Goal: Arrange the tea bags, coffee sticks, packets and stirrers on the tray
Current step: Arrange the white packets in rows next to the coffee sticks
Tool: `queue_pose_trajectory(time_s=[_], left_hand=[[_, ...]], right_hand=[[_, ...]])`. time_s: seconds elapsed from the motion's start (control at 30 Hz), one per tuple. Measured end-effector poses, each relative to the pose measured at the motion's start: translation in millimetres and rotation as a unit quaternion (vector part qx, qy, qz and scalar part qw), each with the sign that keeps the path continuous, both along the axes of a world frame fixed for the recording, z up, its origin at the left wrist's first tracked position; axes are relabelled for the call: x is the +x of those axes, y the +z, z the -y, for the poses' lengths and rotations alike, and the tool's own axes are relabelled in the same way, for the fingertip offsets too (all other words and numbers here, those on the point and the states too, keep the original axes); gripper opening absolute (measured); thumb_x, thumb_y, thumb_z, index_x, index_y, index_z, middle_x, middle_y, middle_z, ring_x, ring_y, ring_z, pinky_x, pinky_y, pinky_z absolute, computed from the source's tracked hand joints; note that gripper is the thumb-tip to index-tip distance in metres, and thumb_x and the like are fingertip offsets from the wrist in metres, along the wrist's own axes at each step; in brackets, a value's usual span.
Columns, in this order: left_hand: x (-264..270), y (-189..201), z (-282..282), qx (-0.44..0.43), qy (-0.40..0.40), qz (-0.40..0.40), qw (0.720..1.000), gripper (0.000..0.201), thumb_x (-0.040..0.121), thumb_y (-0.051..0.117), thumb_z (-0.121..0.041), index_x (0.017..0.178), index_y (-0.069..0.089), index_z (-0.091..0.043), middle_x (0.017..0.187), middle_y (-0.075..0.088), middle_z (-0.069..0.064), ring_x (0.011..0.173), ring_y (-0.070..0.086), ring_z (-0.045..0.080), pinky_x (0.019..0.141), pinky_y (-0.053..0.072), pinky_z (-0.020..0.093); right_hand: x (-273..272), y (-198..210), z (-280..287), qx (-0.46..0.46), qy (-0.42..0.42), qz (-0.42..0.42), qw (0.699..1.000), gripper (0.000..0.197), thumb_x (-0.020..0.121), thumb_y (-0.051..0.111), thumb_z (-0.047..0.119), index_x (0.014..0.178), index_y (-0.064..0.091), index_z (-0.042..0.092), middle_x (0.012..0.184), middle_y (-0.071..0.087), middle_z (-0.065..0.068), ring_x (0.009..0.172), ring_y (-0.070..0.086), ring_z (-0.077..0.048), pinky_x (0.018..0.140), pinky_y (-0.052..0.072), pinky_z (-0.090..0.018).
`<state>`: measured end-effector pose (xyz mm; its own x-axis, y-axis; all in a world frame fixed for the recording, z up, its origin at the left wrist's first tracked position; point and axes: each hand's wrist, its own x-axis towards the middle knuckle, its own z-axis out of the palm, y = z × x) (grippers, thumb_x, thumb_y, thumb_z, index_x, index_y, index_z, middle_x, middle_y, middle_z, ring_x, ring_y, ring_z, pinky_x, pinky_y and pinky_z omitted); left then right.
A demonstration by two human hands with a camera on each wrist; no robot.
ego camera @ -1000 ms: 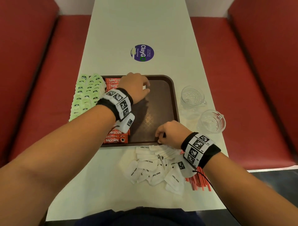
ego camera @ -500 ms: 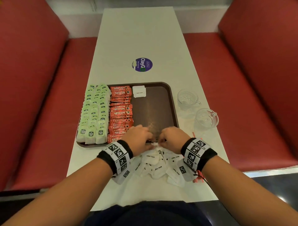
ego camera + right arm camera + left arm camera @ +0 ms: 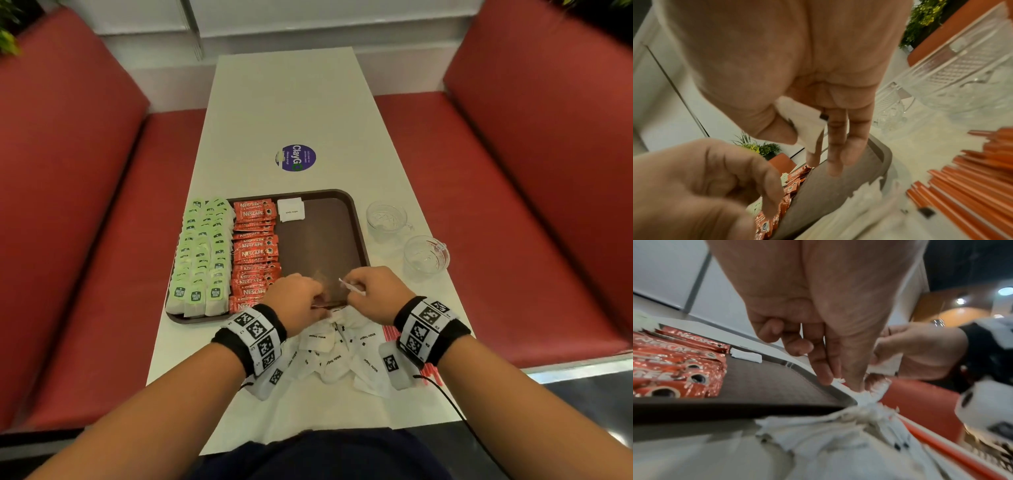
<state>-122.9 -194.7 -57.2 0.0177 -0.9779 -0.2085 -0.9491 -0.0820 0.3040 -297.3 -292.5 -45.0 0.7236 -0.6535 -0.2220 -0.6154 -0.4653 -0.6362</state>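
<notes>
Pinching a white packet (image 3: 351, 287) between thumb and fingers, the right hand (image 3: 375, 294) now holds it lifted over the near edge of the tray (image 3: 356, 219); a second ago that hand was down at the heap with nothing raised. The left hand (image 3: 298, 301), which a second ago was at the far end of the tray where a lone packet (image 3: 290, 209) now lies, has come back to the near edge. In the left wrist view its fingers (image 3: 822, 369) pinch the corner of another packet at the top of the heap (image 3: 339, 353).

So the packet column has begun, with one laid at the far end beside the coffee sticks (image 3: 255, 253), and both hands are fetching the next ones. The tea bags (image 3: 202, 253) fill the left of the tray and the sticks stand in a column to their right, so those two kinds look done. Most packets remain loose on the tabletop (image 3: 291, 102) just near the tray. The stirrers (image 3: 962, 186) lie untouched at the right of the heap. By my reckoning the task is about half through.
</notes>
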Motion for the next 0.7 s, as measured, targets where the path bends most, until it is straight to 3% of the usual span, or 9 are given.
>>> queue_pose_trajectory(time_s=[0.07, 0.1, 0.17, 0.2, 0.27, 0.33, 0.43, 0.57, 0.7], left_hand=[[-6, -6, 1, 0.038, -0.041, 0.038, 0.998, 0.034, 0.086, 0.063, -0.055, 0.112, 0.065, -0.033, 0.104, 0.065, -0.01, 0.098, 0.055, 0.015, 0.085, 0.048, 0.036], [-9, -8, 1, 0.045, -0.053, 0.051, 0.996, 0.035, 0.087, 0.062, -0.055, 0.114, 0.065, -0.034, 0.106, 0.064, -0.01, 0.1, 0.055, 0.016, 0.087, 0.047, 0.037], [-12, -11, 2, 0.039, -0.065, 0.067, 0.995, 0.03, 0.091, 0.058, -0.052, 0.114, 0.066, -0.035, 0.109, 0.065, -0.009, 0.102, 0.055, 0.018, 0.089, 0.046, 0.038], [-12, -12, 3, 0.032, -0.067, 0.072, 0.995, 0.027, 0.094, 0.055, -0.048, 0.114, 0.067, -0.034, 0.11, 0.066, -0.008, 0.102, 0.056, 0.019, 0.089, 0.046, 0.038], [-11, -13, 4, 0.022, -0.066, 0.075, 0.995, 0.024, 0.099, 0.049, -0.039, 0.112, 0.068, -0.033, 0.11, 0.068, -0.007, 0.102, 0.056, 0.019, 0.089, 0.046, 0.038], [-9, -11, 5, 0.017, -0.05, 0.069, 0.996, 0.026, 0.1, 0.045, -0.035, 0.109, 0.069, -0.031, 0.107, 0.069, -0.007, 0.1, 0.056, 0.02, 0.088, 0.046, 0.038], [0, -3, 4, -0.019, 0.0, 0.007, 1.0, 0.024, 0.097, 0.047, -0.035, 0.099, 0.069, -0.026, 0.095, 0.07, -0.007, 0.092, 0.06, 0.018, 0.084, 0.05, 0.038], [9, 18, 2, -0.062, 0.034, -0.113, 0.991, 0.012, 0.099, 0.052, -0.031, 0.096, 0.064, -0.03, 0.082, 0.064, -0.013, 0.073, 0.058, 0.004, 0.067, 0.046, 0.025], [14, 32, -1, -0.073, 0.023, -0.196, 0.978, 0.013, 0.102, 0.049, -0.03, 0.099, 0.061, -0.031, 0.069, 0.059, -0.013, 0.06, 0.053, 0.004, 0.056, 0.04, 0.02]], right_hand=[[-5, 0, 2, 0.016, -0.024, 0.01, 1.0, 0.054, 0.072, 0.043, 0.054, 0.09, 0.071, 0.012, 0.087, 0.071, -0.006, 0.08, 0.065, -0.021, 0.074, 0.056, -0.038], [-8, -1, 3, 0.021, -0.029, 0.015, 0.999, 0.049, 0.072, 0.043, 0.052, 0.088, 0.07, 0.014, 0.087, 0.071, -0.005, 0.08, 0.065, -0.021, 0.075, 0.057, -0.04], [-10, 1, 3, 0.023, -0.037, 0.012, 0.999, 0.016, 0.082, 0.053, 0.033, 0.076, 0.059, 0.019, 0.078, 0.065, -0.003, 0.068, 0.06, -0.021, 0.069, 0.057, -0.044], [-10, 1, 3, 0.023, -0.043, 0.018, 0.999, 0.012, 0.085, 0.055, 0.02, 0.074, 0.049, 0.02, 0.074, 0.06, -0.003, 0.063, 0.054, -0.02, 0.066, 0.055, -0.045], [-10, -1, 2, 0.026, -0.045, 0.026, 0.998, 0.019, 0.084, 0.054, 0.007, 0.082, 0.04, 0.021, 0.073, 0.052, -0.003, 0.061, 0.045, -0.019, 0.063, 0.049, -0.045], [-12, -2, 1, 0.028, -0.033, 0.025, 0.999, 0.022, 0.085, 0.056, 0.007, 0.094, 0.041, 0.02, 0.076, 0.051, 0.0, 0.061, 0.045, -0.016, 0.061, 0.044, -0.038], [-11, -4, 1, 0.015, -0.006, 0.017, 1.0, 0.027, 0.085, 0.063, 0.015, 0.108, 0.048, 0.019, 0.084, 0.055, 0.006, 0.07, 0.052, -0.01, 0.066, 0.044, -0.03], [-4, -8, 7, -0.023, 0.027, 0.017, 0.999, 0.026, 0.091, 0.065, 0.025, 0.117, 0.063, 0.023, 0.111, 0.062, 0.004, 0.098, 0.057, -0.012, 0.091, 0.048, -0.031], [10, -3, 13, -0.015, 0.034, 0.071, 0.997, 0.013, 0.099, 0.055, 0.02, 0.106, 0.065, 0.021, 0.101, 0.061, -0.002, 0.091, 0.058, -0.018, 0.085, 0.048, -0.033]])
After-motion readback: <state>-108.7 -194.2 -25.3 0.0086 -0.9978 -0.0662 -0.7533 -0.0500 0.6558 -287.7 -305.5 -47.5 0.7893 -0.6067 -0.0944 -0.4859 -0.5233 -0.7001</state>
